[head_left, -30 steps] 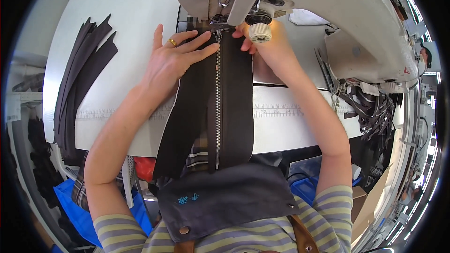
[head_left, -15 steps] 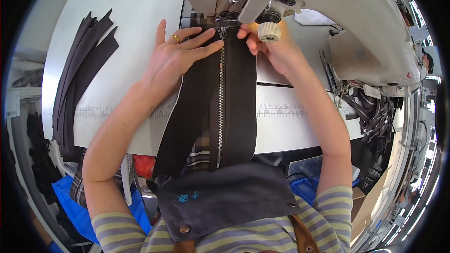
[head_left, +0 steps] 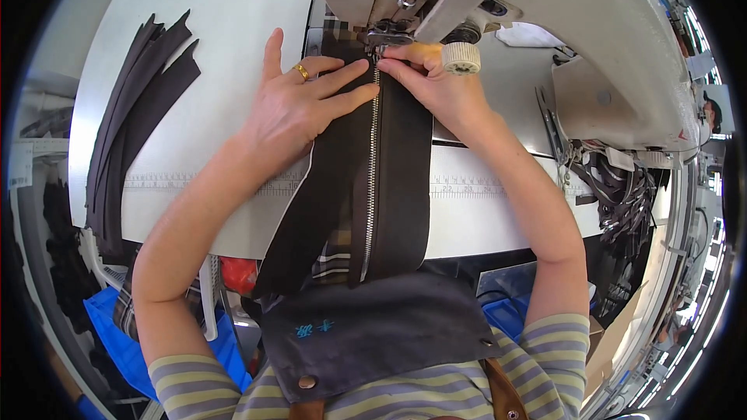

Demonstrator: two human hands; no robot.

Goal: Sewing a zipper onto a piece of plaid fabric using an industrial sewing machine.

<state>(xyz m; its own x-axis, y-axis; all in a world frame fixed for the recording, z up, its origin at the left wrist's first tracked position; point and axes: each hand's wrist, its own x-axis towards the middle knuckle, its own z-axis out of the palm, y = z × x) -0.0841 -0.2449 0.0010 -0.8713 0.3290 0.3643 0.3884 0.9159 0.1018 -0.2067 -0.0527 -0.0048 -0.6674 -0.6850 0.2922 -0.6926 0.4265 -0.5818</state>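
The sewing machine [head_left: 607, 54], cut off at the top, hides the far end of the dark fabric [head_left: 405, 179]. Bare tabletop [head_left: 233, 39] lies left; a metal zipper [head_left: 372, 179] runs near to far. The left hand [head_left: 294, 105] spreads flat on the fabric; the right hand's [head_left: 450, 93] thumb and forefinger nearly meet at the zipper's far end, their grip unclear.

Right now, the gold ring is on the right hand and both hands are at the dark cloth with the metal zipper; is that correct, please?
Not quite: the head view shows the gold ring on the left hand. The rest stands: it and the right hand are at the dark cloth with the metal zipper.
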